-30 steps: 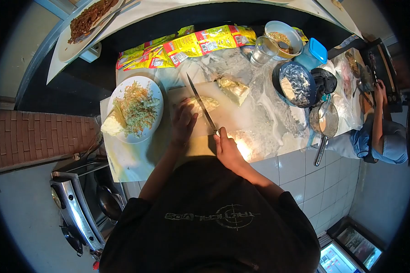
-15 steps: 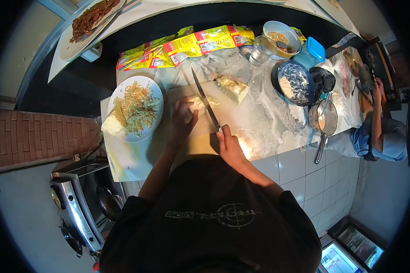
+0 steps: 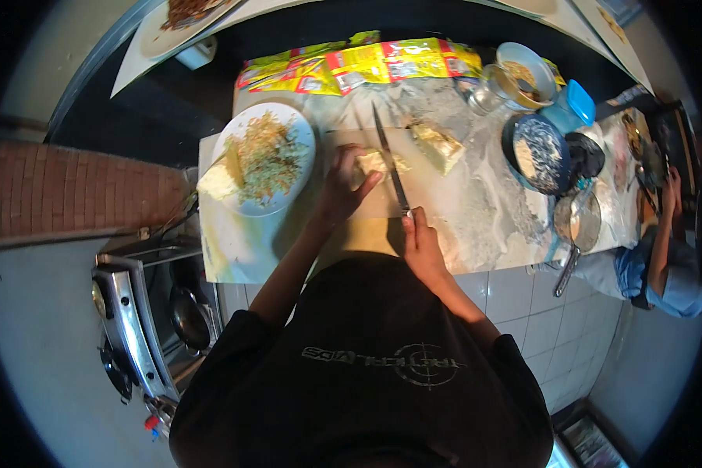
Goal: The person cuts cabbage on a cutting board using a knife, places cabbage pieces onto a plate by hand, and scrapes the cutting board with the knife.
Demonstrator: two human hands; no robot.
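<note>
A long knife (image 3: 390,160) is in my right hand (image 3: 423,243), its fingers closed round the handle and its blade pointing away from me. The blade lies over a pale yellow piece of cabbage (image 3: 373,163) on the cutting board (image 3: 374,204). My left hand (image 3: 349,184) rests on the left side of that piece, fingers curved round it and thumb apart. Beyond the blade, to the right, sits another cabbage piece (image 3: 438,148). A white plate (image 3: 307,168) on the left holds shredded vegetables (image 3: 271,160) and a pale cabbage wedge (image 3: 219,179).
Yellow-red packets (image 3: 364,65) line the counter's back. At the right are a glass (image 3: 487,92), a bowl (image 3: 550,74), a blue-lidded container (image 3: 571,108), a floury dark bowl (image 3: 538,154) and a pan (image 3: 577,219). A co-worker (image 3: 663,253) works at the far right.
The whole view has shifted, so the counter and its objects appear farther right and slightly higher. The knife stays in my right hand and my left hand stays at the cabbage.
</note>
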